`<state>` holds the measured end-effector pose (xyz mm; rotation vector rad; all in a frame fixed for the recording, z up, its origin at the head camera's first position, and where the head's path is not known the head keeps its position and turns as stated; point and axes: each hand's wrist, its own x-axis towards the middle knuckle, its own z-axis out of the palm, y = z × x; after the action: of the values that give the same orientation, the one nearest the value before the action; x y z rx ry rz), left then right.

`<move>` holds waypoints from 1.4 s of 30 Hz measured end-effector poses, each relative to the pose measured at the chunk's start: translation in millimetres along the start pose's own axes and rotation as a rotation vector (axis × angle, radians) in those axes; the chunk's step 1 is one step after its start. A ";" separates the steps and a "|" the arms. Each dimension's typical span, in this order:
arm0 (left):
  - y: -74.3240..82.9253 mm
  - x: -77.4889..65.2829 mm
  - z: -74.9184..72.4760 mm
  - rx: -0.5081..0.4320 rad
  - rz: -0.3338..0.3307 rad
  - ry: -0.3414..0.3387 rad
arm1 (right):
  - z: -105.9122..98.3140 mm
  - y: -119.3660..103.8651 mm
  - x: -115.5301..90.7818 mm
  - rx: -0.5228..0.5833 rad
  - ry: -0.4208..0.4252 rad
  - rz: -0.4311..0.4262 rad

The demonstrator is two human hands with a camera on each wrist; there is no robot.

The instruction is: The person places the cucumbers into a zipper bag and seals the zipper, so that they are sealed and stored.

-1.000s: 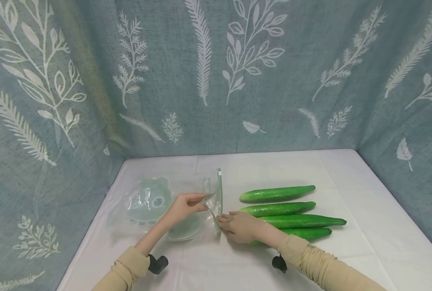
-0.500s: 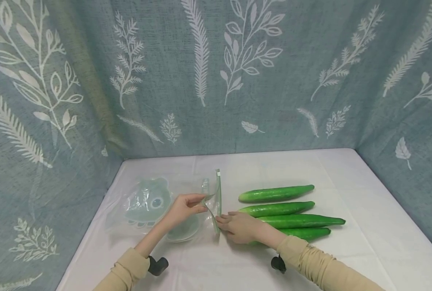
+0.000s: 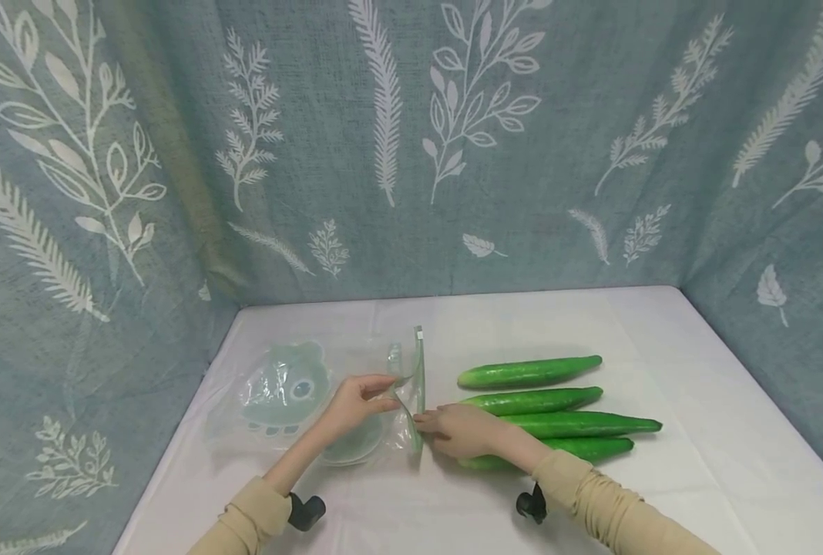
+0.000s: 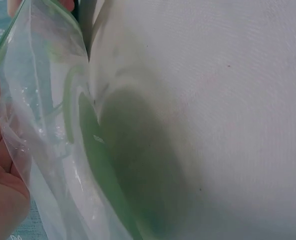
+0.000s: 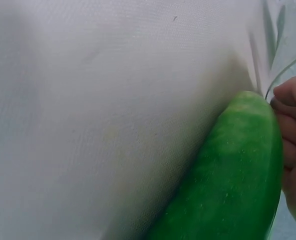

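Note:
A clear zip bag (image 3: 366, 356) with a pale green cartoon print lies on the white table, its green-edged mouth facing right. My left hand (image 3: 356, 399) pinches one lip of the mouth between thumb and fingers, pulling it away so the opening gapes. At the lower end of the mouth, my right hand (image 3: 461, 430) holds the other lip with its fingertips. In the left wrist view the film of the bag (image 4: 43, 110) hangs beside the left hand (image 4: 5, 195). A green cucumber (image 5: 232, 175) lies under the right hand (image 5: 295, 117) in the right wrist view, partly hidden from above.
Right of the bag, several cucumbers lie roughly side by side, the farthest cucumber (image 3: 529, 371) slightly apart from the others. A patterned blue-green curtain (image 3: 398, 231) encloses the back and sides of the white table (image 3: 356, 516).
Both hands keep their hold on the bag's mouth. The right hand has shifted slightly, and more of the nearest cucumber's left end shows beneath it.

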<state>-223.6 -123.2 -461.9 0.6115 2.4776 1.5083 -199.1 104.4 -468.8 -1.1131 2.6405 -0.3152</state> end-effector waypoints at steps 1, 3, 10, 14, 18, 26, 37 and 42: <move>0.0 -0.3 0.4 0.004 -0.006 0.001 | 0.2 0.9 -0.1 0.018 0.006 -0.003; 0.4 -1.0 0.9 0.000 -0.012 0.000 | 0.6 3.2 -0.5 0.064 0.018 -0.014; 0.8 -2.3 1.3 -0.001 0.012 0.008 | -3.6 14.2 -6.7 0.282 0.090 -0.071; 0.9 -3.1 1.2 0.002 0.010 0.014 | -7.6 19.6 -12.9 0.407 0.152 -0.056; 1.0 -3.4 1.8 0.001 0.002 0.017 | -11.9 24.4 -21.7 0.508 0.214 -0.005; 0.7 -4.3 2.4 -0.009 0.004 0.016 | -20.0 33.2 -44.5 0.651 0.300 0.100; 0.4 -5.4 2.9 -0.016 0.008 0.019 | -21.5 49.9 -79.0 0.702 0.353 0.120; 0.0 -4.7 3.3 -0.006 0.005 0.023 | -22.9 62.3 -92.8 0.681 0.411 0.154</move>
<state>-218.1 -122.6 -463.7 0.6029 2.4897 1.5319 -185.5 216.3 -451.6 -0.6594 2.5643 -1.4050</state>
